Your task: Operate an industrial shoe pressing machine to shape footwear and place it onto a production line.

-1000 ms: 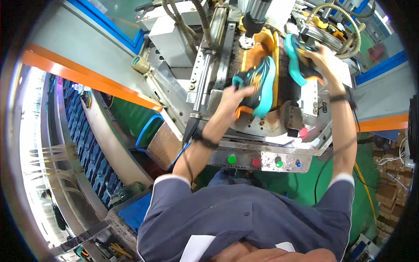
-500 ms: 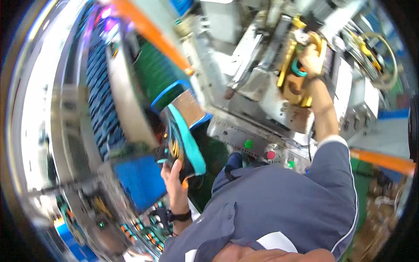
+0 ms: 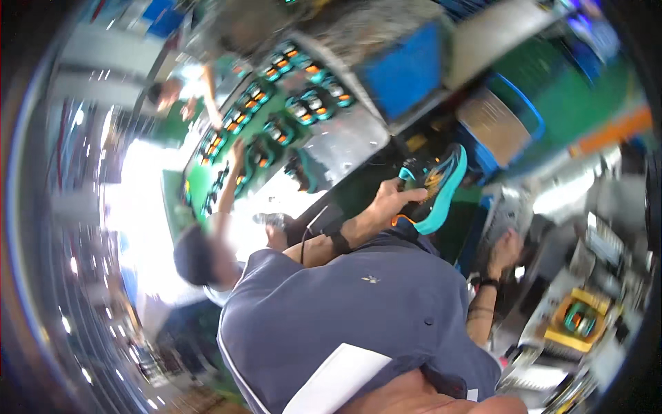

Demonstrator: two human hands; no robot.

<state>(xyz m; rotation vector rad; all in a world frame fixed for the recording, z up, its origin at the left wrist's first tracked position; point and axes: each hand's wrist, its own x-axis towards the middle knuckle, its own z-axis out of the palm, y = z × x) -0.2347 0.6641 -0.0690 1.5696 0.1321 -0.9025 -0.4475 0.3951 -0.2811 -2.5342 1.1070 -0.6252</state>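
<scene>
My left hand (image 3: 392, 207) grips a sports shoe (image 3: 445, 190) by its heel end, thumb over the side. The shoe has a black upper with yellow-orange marks and a thick teal sole, and its toe points away from me. My right hand (image 3: 507, 252) is raised to the right, beside the grey metal machine (image 3: 538, 276); motion blurs its fingers. Below that hand, at the right, another teal and orange shoe (image 3: 579, 319) sits in a yellow fixture (image 3: 569, 339) on the machine.
Several teal and black shoes (image 3: 279, 131) stand on a long worktable (image 3: 352, 141) at the far left. Two people work there, one close to my left (image 3: 200, 259). A blue-rimmed crate with cardboard (image 3: 493, 127) and an orange bar (image 3: 614, 131) lie ahead right.
The view has swung left, bringing the worktable and co-workers in. My right hand has come away from the yellow fixture; my left still holds the shoe.
</scene>
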